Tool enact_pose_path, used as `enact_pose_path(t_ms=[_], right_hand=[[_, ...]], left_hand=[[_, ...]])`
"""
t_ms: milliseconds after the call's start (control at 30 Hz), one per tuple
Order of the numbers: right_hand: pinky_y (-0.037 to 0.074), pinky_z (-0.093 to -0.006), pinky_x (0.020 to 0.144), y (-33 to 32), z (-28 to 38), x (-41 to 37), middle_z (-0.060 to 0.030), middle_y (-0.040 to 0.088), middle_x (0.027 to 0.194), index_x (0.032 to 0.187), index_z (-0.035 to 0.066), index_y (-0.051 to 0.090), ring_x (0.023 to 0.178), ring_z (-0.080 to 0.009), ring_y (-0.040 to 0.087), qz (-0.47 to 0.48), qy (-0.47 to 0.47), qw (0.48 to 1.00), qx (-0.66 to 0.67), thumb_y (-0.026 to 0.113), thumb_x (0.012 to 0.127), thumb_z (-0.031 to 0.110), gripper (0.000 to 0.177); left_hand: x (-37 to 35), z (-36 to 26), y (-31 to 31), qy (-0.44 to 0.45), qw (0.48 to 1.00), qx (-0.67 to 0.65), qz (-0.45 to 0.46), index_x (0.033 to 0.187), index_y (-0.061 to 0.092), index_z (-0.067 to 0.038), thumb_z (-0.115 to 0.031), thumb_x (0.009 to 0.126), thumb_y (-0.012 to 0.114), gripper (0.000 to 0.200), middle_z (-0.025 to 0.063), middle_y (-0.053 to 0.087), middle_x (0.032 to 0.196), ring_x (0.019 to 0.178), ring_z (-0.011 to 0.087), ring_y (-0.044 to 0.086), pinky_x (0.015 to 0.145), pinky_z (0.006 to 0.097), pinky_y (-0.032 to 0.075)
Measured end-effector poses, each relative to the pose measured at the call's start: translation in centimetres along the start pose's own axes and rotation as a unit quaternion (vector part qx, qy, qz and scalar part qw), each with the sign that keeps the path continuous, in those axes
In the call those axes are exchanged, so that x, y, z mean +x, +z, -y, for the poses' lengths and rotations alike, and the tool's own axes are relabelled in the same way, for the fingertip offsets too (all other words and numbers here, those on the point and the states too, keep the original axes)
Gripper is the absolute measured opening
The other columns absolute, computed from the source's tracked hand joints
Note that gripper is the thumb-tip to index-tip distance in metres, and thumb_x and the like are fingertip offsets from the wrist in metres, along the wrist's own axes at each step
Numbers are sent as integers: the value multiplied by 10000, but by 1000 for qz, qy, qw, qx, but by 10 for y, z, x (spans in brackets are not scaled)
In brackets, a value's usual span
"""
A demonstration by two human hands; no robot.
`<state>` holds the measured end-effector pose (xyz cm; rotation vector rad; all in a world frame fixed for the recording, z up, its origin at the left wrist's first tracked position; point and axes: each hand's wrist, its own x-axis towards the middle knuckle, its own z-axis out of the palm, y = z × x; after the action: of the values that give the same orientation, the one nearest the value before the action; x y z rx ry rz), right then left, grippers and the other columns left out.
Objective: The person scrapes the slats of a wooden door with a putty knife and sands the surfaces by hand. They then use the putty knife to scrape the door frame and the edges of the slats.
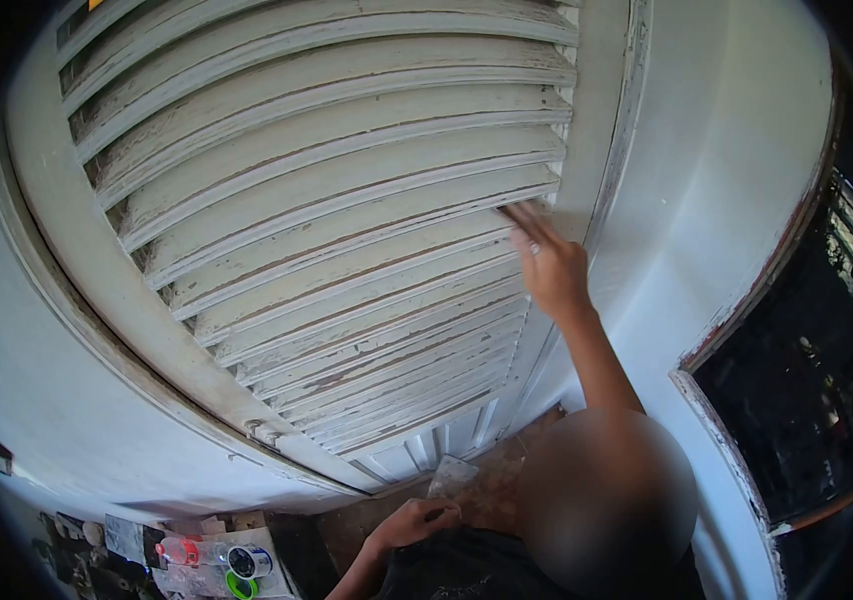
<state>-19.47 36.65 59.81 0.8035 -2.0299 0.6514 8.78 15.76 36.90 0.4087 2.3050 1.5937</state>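
My right hand (555, 268) is raised to the right end of the slats of a white louvered door (347, 180). Its fingers are pressed together at a slat edge, partly smeared by motion, around something thin and dark that I cannot make out. Paint on the slats is worn and chipped, with brownish lines along their edges. Low in front of my dark shirt (457, 568), my left hand (421, 523) has its fingers curled in, away from the door; whatever may be inside them is hidden.
At the lower left, a surface (182, 580) holds a clear bottle with a red label (179, 550), a white tub (250, 562) and a green ring-shaped item (241, 586). A dark window (797, 380) with a peeling frame stands right. A round blur covers the lower right.
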Motion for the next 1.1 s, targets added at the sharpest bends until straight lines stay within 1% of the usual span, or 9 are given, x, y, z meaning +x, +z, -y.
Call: enact_pose_path(t_ms=[133,200,333,467,733,800,867,967,1100], right_hand=[[600,-387,740,26,-10,-1,-94,651,1287,1274,154,633,980,-316,699,-100,17,994,-34,579,981,217,304],[598,-392,752,47,20,-7,-96,656,1278,1271,151,634,989,-322,697,-132,14,988,82,578,984,230,303],[594,-404,691,3,19,5,-105,677,1232,1258,161,643,923,-326,711,18,-4,999,31,564,992,240,289],[586,-422,714,33,-6,1,-103,676,1237,1265,148,639,929,-324,709,-141,25,989,-26,531,1009,236,292],[563,-422,846,28,13,2,-191,641,1269,1270,83,633,1050,-379,668,-15,33,997,73,519,1024,243,315],[570,-416,814,54,28,1,-146,663,1253,1259,110,645,1011,-354,686,-193,27,981,5,529,1019,241,297],[579,-406,741,54,34,-2,-113,686,1218,1243,134,655,932,-324,710,-185,2,983,-3,546,1008,234,278],[573,-416,746,18,18,2,-129,692,1191,1245,144,650,945,-333,704,-13,50,998,27,535,1015,263,282],[576,-416,683,35,18,5,-132,691,1191,1260,145,642,832,-351,710,-113,10,994,3,523,1019,266,295]], left_hand=[[2,-2,4,37,999,-14,-14,1124,676,-14,-187,977,625,233,142,736,955,896,267,722,819,333,536],[5,0,7,15,1000,-18,0,1121,676,-13,-192,978,624,235,143,735,969,910,273,719,829,336,534],[11,-15,9,42,998,-6,39,1115,677,-9,-205,980,616,246,146,732,1018,950,299,711,857,351,529],[10,-17,12,55,998,-3,27,1129,681,-7,-170,988,608,227,145,731,1032,939,265,713,855,337,530],[2,-20,19,70,996,-13,51,1119,680,-8,-187,996,604,230,126,732,1030,967,260,712,880,335,531],[0,-16,23,81,996,-20,40,1115,680,-6,-187,997,603,230,125,732,1028,971,259,711,883,335,531],[-4,-12,26,40,998,-32,31,1103,679,-2,-180,997,602,221,127,731,1025,972,266,710,884,337,531],[-7,-14,22,73,996,-35,43,1099,680,-2,-179,998,599,219,124,731,1019,970,263,710,884,336,530],[-13,-5,23,73,996,-50,11,1097,679,-2,-175,998,598,215,122,731,1015,966,264,708,880,336,528]])
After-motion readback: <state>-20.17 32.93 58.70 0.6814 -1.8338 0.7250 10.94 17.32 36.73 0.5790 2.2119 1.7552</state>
